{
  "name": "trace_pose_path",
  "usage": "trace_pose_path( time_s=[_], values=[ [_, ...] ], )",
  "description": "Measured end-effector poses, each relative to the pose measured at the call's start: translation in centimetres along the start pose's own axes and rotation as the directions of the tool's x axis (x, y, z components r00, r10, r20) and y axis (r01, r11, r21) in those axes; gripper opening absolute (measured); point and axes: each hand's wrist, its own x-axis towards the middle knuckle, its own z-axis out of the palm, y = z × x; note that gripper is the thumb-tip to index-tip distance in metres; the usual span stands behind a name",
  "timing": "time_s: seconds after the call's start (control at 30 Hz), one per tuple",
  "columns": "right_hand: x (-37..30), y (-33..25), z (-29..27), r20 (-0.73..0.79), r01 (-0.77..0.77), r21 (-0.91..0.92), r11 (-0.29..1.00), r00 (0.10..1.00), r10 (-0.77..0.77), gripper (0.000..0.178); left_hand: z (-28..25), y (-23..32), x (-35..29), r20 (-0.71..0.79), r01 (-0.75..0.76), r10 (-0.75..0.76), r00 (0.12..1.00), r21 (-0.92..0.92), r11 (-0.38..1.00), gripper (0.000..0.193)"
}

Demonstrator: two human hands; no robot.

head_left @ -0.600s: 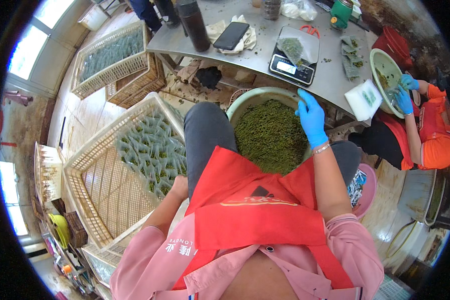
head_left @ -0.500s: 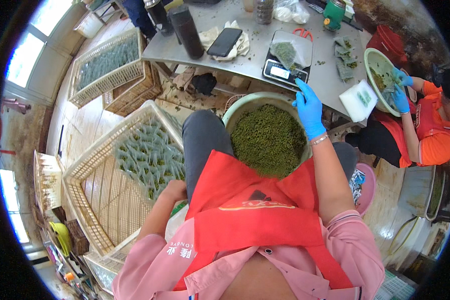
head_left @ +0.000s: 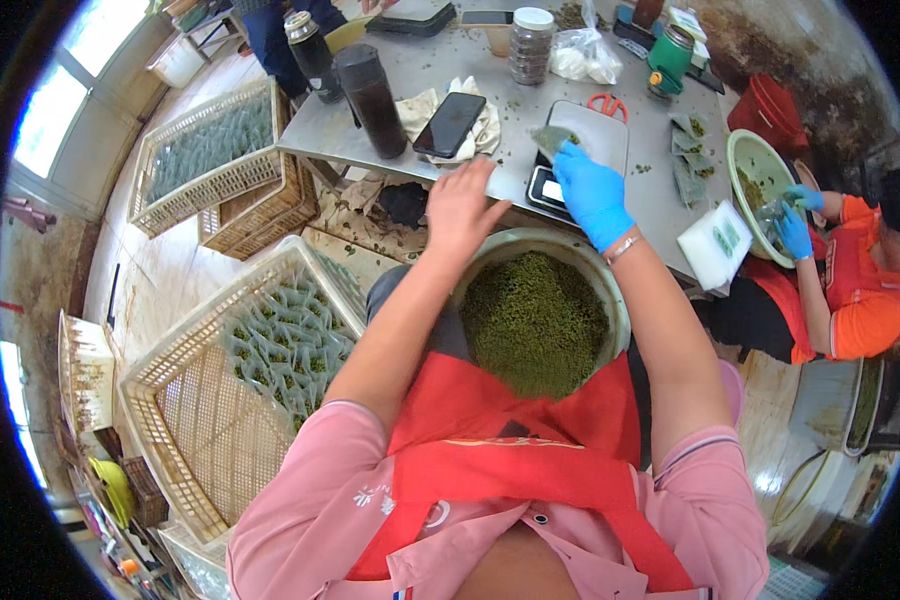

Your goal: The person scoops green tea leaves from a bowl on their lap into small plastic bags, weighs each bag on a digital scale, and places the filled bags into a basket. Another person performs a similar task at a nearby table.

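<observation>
My right hand point(head_left: 592, 195), in a blue glove, grips a clear plastic bag point(head_left: 552, 138) of green bits over the digital scale point(head_left: 605, 140) on the metal table. The glove covers part of the scale's display. My bare left hand point(head_left: 462, 208) is raised beside the table's front edge, just below the black phone point(head_left: 450, 125), fingers stretched and nothing in them. Between my knees stands a pale green basin point(head_left: 620, 300) heaped with small green granules point(head_left: 535, 320), perhaps buds or berries.
To my left a cream plastic crate point(head_left: 160, 420) holds rows of filled bags point(head_left: 292, 345); another crate point(head_left: 210, 160) stands behind. On the table are a dark flask point(head_left: 370, 100), red-handled scissors point(head_left: 608, 107), a jar point(head_left: 530, 48) and more bags point(head_left: 688, 160). A gloved co-worker point(head_left: 850, 260) works at a basin on the right.
My right hand has moved onto the bag and lifted it off the scale. My left hand has come up from beside the crate to the table's edge.
</observation>
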Motion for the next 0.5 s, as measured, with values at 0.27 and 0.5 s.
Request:
trace_pose_path(
  time_s=[0.27, 0.5],
  values=[
    [-1.9, -5.3, 2.8, 0.159, 0.007, 0.059, 0.998, 0.987, -0.016, 0.008, 4.1, 0.3, -2.4, 0.261, 0.237, -0.237, 0.936, 0.033, 0.971, 0.036],
    [-1.5, -6.0, -0.9, 0.203, 0.059, 0.049, 0.997, 0.977, -0.067, 0.009, 2.2, 0.3, -0.6, 0.025, 0.072, -0.07, 0.997, -0.082, 0.994, 0.047]
  ],
)
